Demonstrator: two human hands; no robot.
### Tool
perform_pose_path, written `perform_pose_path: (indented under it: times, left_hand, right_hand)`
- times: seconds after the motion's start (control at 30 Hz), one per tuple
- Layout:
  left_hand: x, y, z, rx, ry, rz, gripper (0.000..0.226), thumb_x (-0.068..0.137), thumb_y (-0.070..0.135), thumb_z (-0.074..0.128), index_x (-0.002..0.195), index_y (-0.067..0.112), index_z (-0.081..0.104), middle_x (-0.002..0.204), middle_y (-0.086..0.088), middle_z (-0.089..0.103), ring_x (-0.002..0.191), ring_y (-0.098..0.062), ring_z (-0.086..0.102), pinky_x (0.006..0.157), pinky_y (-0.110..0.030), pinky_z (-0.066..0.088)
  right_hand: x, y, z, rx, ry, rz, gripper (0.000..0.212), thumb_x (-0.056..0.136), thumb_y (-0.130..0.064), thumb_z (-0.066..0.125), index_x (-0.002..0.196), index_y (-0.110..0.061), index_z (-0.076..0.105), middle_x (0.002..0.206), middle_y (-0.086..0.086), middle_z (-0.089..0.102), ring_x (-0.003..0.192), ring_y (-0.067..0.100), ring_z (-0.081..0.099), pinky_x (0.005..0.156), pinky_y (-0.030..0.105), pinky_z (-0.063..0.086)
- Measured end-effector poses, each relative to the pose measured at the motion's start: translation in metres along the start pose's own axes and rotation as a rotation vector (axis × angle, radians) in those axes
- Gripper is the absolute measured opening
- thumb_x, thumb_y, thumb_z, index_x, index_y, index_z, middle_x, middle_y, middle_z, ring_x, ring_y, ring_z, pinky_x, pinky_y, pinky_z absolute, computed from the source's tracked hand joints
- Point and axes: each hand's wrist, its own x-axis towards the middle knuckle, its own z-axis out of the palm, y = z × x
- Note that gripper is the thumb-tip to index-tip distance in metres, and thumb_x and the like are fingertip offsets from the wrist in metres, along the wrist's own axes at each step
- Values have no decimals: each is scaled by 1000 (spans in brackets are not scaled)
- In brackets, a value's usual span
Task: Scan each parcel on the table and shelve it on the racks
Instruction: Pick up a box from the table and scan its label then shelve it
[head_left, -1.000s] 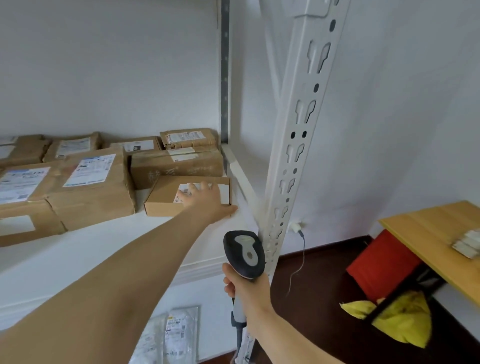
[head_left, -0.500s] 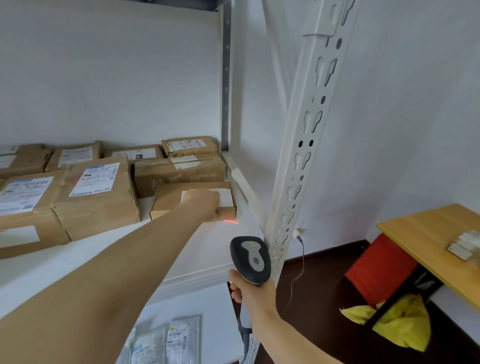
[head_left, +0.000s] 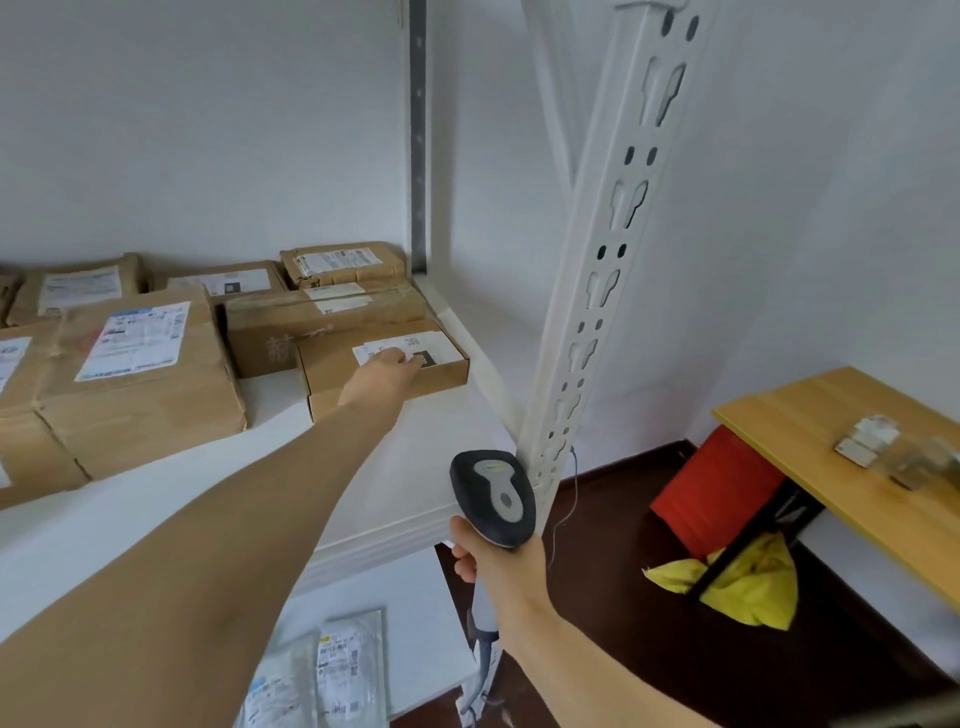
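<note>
The white shelf (head_left: 415, 457) holds at least seven brown boxes. The left hand (head_left: 384, 371) lies on top of the small box (head_left: 330, 364) at the right end. Its fingers touch the label and do not wrap round the box. The right hand (head_left: 498, 566) grips one scanner (head_left: 493, 493). At least two plastic mail bags (head_left: 348, 654) lie on the shelf below.
</note>
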Motion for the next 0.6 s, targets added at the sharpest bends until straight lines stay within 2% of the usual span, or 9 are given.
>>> perform_pose_path:
  times: [0.07, 0.13, 0.3, 0.5, 0.6]
  left_hand:
    - [-1, 1, 0, 50, 34, 2, 72, 85, -3, 60, 148, 17, 31, 143, -9, 38, 135, -28, 33, 106, -37, 37]
    - [-6, 3, 2, 104, 72, -13, 69, 89, 0, 56, 150, 16, 28, 151, -6, 33, 144, -28, 20, 115, -38, 23]
    - [-33, 21, 15, 28, 105, -105, 74, 94, 0, 38, 154, 12, -3, 162, -5, -5, 148, -24, -11, 118, -39, -5]
    - [-80, 61, 25, -31, 90, -194, 72, 97, 7, 37, 153, 11, -7, 162, -5, -8, 149, -23, -7, 119, -38, -5]
    - [-106, 94, 27, -75, 83, -252, 68, 98, 7, 35, 153, 10, -5, 162, -5, -6, 149, -23, -7, 119, -38, -4]
  right_hand:
    - [-2, 0, 0, -1, 5, -6, 9, 82, -6, 74, 83, -10, 67, 62, 5, 63, 57, 16, 54, 64, 29, 52]
    - [-5, 0, -3, -8, 1, -2, 10, 82, -7, 74, 86, -11, 67, 60, 2, 64, 58, 15, 56, 65, 29, 54]
    - [-13, 0, -15, -30, -15, 19, 11, 82, -5, 74, 92, -3, 68, 59, 3, 62, 52, 13, 53, 52, 21, 49]
    - [-31, -5, -55, -25, -87, 25, 9, 84, 0, 70, 80, 3, 62, 59, 9, 54, 45, 12, 41, 44, 20, 37]
    - [-42, -8, -95, -13, -95, 9, 8, 83, 0, 70, 79, 2, 63, 62, 13, 55, 49, 16, 45, 47, 22, 40]
